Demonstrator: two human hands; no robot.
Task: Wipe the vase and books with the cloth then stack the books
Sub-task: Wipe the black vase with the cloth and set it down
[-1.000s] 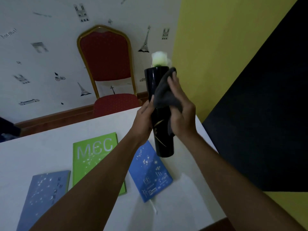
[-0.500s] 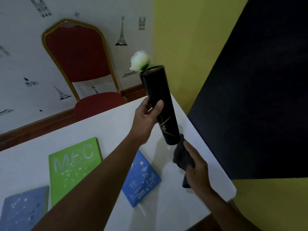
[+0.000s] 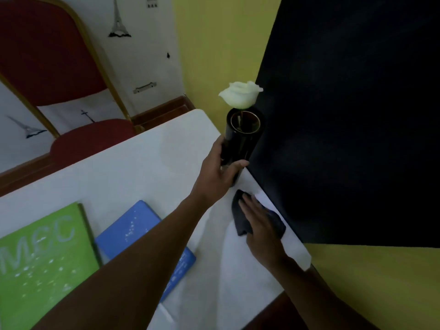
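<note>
white surface [image 3: 133,172] in a room with Eiffel Tower wallpaper and a red chair [image 3: 45,55] on the far side, left hand [image 3: 215,171] with fingers wrapped round the black vase [image 3: 240,141] with a white rose [image 3: 240,94] at the far right edge, right hand [image 3: 259,221] flat, fingers together, pressing the dark cloth [image 3: 241,222] just near of it, blue book [image 3: 129,231] and green book [image 3: 40,256] reading "MEC" at near left

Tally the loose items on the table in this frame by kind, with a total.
Books: 2, a green book and a blue book; the view may cut off others
Vases: 1, a black vase with a white rose, in the left hand grip
Cloths: 1, a dark cloth under the right hand
Total: 4
</note>
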